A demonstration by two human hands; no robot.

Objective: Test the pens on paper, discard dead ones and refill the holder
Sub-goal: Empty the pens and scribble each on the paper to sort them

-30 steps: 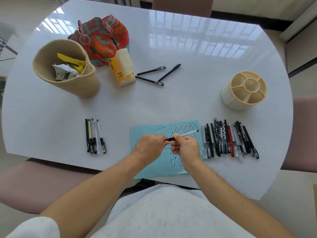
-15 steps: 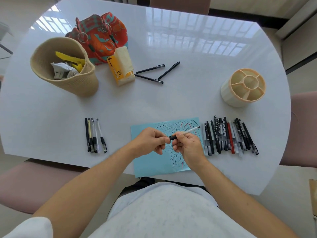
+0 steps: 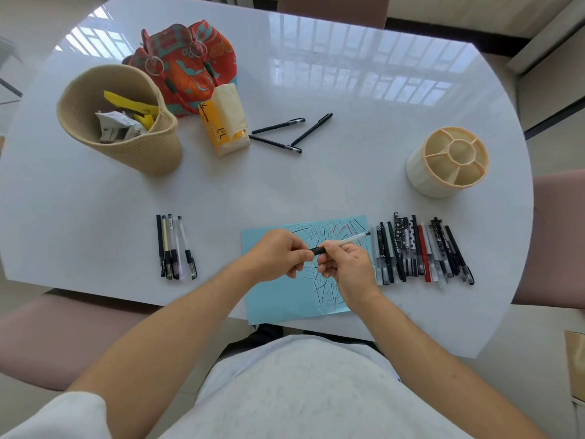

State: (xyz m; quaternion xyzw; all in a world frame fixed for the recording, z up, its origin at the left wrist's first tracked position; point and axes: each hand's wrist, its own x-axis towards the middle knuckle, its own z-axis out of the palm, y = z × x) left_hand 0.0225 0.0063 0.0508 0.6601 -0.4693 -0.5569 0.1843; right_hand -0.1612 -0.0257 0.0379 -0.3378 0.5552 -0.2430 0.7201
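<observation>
Low centre, over the scribbled blue paper [image 3: 285, 299], left hand [image 3: 278, 256] pinches the black cap while right hand [image 3: 346, 267] grips the clear pen [image 3: 346, 240] — pull straight apart, I'd say, barrel steady.

view: head, single | from: above the person's chest | facing: forward and down | range: close over hands [image 3: 316, 261], wide across whole surface [image 3: 316, 185] | overlap: none

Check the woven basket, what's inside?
The woven basket holds crumpled white paper and yellow serrated strips. Its near wall and the paper hide the bottom, so whether any pens lie there cannot be seen.
</observation>
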